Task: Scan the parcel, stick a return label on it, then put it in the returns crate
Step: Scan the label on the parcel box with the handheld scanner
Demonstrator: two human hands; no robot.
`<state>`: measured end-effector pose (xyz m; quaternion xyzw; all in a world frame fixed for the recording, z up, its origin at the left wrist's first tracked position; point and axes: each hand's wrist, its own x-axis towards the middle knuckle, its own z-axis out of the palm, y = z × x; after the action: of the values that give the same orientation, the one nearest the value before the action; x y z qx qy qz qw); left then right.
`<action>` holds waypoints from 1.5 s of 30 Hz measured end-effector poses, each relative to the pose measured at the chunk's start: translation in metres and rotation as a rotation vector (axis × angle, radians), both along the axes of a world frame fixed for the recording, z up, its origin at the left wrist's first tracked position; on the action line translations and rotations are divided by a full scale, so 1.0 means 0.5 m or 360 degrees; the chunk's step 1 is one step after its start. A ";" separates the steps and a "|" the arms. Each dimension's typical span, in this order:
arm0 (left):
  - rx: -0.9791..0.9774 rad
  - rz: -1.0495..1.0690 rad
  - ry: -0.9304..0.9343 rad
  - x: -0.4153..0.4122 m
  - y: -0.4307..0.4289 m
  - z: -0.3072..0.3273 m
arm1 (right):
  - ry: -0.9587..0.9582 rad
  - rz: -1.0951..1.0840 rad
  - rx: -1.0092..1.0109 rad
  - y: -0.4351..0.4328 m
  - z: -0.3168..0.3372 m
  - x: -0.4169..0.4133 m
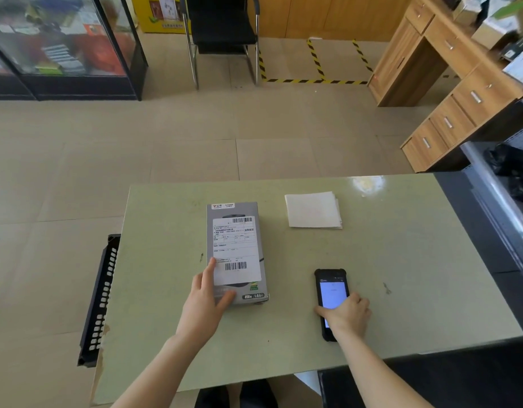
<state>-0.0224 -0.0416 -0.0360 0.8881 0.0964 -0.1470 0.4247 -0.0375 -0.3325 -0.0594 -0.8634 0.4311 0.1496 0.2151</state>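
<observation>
Parcel (pixel 236 254) lay flat mid-table (pixel 401 260); left hand (pixel 208 295) spread, pressing its near corner; right hand (pixel 347 315) curled over scanner (pixel 331 301); box looked light, stiff, slick; grip long edges.

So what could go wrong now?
The right hand covers only the near end of the scanner, which lies close to the table's near edge; a loose grab could knock it off. The left hand partly covers the parcel's label near the lower barcode, which might block the scan.
</observation>
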 end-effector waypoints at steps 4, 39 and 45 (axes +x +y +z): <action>-0.0026 0.0011 0.0037 0.001 -0.003 0.009 | -0.0076 0.0019 0.0089 0.002 0.008 0.003; 0.0687 -0.0878 -0.0111 0.111 0.004 0.029 | 0.0238 0.0826 0.0096 0.107 0.295 -0.004; 0.0673 -0.0900 -0.0050 0.113 0.006 0.035 | 0.0261 0.0807 0.0106 0.110 0.293 -0.009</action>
<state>0.0341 -0.0388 -0.0184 0.9501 -0.1316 -0.2219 0.1755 -0.0421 -0.2778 0.0870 -0.9213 0.2118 0.2823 0.1633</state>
